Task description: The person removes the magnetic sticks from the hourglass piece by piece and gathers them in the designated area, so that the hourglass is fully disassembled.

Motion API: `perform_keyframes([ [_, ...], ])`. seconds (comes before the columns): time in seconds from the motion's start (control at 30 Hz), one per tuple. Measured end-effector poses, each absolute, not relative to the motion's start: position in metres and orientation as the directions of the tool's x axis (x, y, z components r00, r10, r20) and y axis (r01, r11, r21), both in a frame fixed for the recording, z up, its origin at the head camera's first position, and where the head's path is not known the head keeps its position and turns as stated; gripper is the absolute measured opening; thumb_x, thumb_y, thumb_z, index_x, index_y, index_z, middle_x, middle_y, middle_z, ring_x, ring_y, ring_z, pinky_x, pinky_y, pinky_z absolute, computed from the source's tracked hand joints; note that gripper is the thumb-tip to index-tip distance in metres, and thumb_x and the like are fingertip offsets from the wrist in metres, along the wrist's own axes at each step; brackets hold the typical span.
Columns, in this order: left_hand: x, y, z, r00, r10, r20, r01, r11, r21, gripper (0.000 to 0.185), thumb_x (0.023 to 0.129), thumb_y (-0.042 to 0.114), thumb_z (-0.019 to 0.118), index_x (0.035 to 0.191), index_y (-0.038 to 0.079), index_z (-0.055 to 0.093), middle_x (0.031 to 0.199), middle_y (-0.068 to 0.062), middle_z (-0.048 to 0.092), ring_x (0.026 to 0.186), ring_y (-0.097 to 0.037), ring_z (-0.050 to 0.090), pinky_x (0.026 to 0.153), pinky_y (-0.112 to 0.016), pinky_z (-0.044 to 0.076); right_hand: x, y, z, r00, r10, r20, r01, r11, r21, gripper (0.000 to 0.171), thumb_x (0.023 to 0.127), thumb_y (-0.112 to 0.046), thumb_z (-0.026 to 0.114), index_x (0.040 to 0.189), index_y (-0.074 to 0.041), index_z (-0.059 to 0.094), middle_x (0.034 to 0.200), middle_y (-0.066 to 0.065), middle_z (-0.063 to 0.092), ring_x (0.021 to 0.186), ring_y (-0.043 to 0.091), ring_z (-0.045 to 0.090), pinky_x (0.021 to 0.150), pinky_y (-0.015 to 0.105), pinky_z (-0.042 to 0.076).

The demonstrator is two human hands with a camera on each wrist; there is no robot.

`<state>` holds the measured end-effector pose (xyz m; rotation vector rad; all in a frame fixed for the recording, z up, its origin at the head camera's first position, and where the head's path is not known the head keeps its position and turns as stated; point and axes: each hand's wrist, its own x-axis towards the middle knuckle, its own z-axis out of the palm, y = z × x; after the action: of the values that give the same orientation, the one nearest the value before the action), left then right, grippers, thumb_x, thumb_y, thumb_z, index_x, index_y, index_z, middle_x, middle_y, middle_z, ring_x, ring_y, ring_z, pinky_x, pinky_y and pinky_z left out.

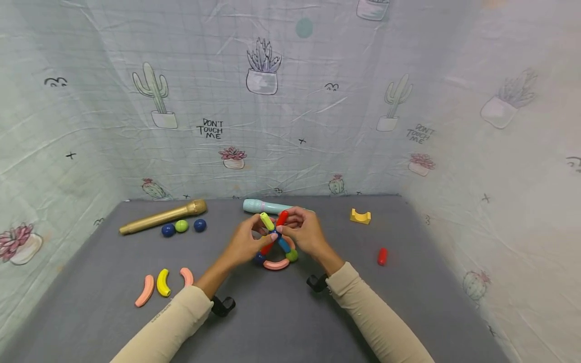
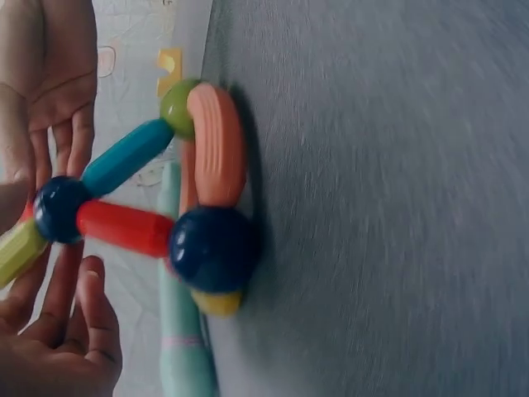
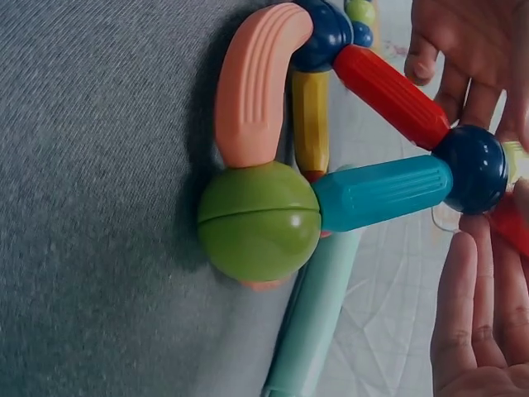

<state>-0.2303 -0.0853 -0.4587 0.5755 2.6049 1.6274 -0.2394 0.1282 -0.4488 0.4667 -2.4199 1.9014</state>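
Since those sticks only snap onto balls, the toy frame (image 1: 276, 249) mid-surface looks light but wobbly; left hand (image 1: 243, 242) pinches the yellow-green stick (image 1: 267, 221), right hand (image 1: 305, 232) the red stick (image 1: 282, 218), so I'd steady the top ball (image 2: 58, 208).

My left hand (image 1: 243, 245) and right hand (image 1: 305, 233) meet over the rod-and-ball frame (image 1: 276, 252) at the table's (image 1: 281, 317) centre; a microphone (image 1: 162, 217) lies far left, and what looks like a small block (image 1: 360, 217) right.
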Motion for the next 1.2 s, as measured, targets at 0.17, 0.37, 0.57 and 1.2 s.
perform_keyframes([
  [0.17,-0.233,-0.079,-0.467,-0.946,0.253,0.204,0.288,0.366,0.885,0.034,0.097,0.026,0.081,0.125,0.008,0.072,0.11,-0.011,0.073,0.1,-0.024,0.068,0.084,-0.035,0.056,-0.24,0.13,-0.452,-0.952,-0.198,0.232,-0.277,0.245,-0.929,0.031,0.092,-0.008,0.083,0.12,-0.003,0.073,0.11,0.017,0.079,0.096,0.032,0.078,0.085,0.032,0.063],
  [0.37,-0.233,-0.077,-0.469,-0.956,0.233,0.177,0.255,0.367,0.895,0.034,0.096,0.027,0.082,0.123,0.009,0.074,0.113,-0.01,0.073,0.101,-0.025,0.068,0.082,-0.036,0.056,-0.239,0.142,-0.454,-0.958,-0.161,0.239,-0.277,0.285,-0.918,0.046,0.093,-0.007,0.082,0.134,-0.015,0.061,0.106,0.01,0.08,0.095,0.024,0.077,0.087,0.035,0.064],
  [0.57,-0.231,-0.077,-0.468,-0.962,0.226,0.151,0.225,0.35,0.909,0.032,0.096,0.024,0.081,0.123,0.008,0.074,0.114,-0.012,0.073,0.101,-0.025,0.068,0.081,-0.033,0.054,-0.237,0.169,-0.454,-0.956,-0.15,0.251,-0.288,0.333,-0.898,0.047,0.098,-0.011,0.077,0.139,-0.015,0.053,0.105,0.01,0.078,0.095,0.025,0.075,0.084,0.029,0.062],
  [1.2,-0.232,-0.078,-0.471,-0.956,0.24,0.169,0.243,0.321,0.916,0.035,0.098,0.025,0.08,0.126,0.006,0.073,0.117,-0.014,0.072,0.1,-0.026,0.068,0.083,-0.035,0.055,-0.213,0.297,-0.467,-0.97,-0.018,0.243,-0.216,0.522,-0.825,0.039,0.095,-0.006,0.08,0.13,-0.005,0.063,0.115,0.024,0.073,0.085,0.025,0.073,0.072,0.029,0.059],
])
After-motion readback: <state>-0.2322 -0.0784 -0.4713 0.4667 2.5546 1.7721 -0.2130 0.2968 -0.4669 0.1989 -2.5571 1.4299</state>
